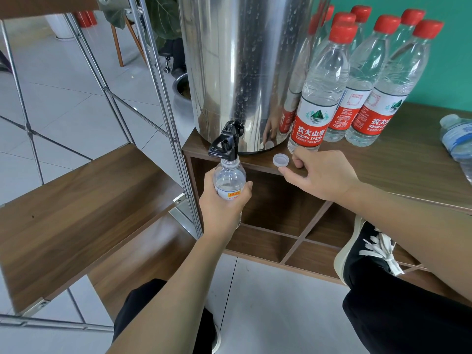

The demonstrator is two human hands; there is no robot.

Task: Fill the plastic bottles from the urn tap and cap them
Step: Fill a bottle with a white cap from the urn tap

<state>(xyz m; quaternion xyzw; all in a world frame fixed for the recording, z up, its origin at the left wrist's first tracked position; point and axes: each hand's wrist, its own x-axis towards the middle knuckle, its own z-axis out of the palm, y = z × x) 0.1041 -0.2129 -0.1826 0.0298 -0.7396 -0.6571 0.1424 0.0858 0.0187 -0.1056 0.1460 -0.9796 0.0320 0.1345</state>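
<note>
A steel urn (237,67) stands on a wooden cabinet top (383,164), its black tap (226,143) jutting over the front edge. My left hand (224,205) grips an uncapped clear plastic bottle (229,178) upright, its mouth right under the tap spout. A white cap (281,159) lies open side up on the cabinet edge. My right hand (319,172) rests on the cabinet beside the cap, forefinger and thumb stretched toward it and not gripping it.
Several capped red-label bottles (316,98) stand to the right of the urn. Another clear bottle (459,141) lies on its side at the far right. A metal-framed wooden shelf (76,208) is on the left. My knees and a black shoe (367,254) are below.
</note>
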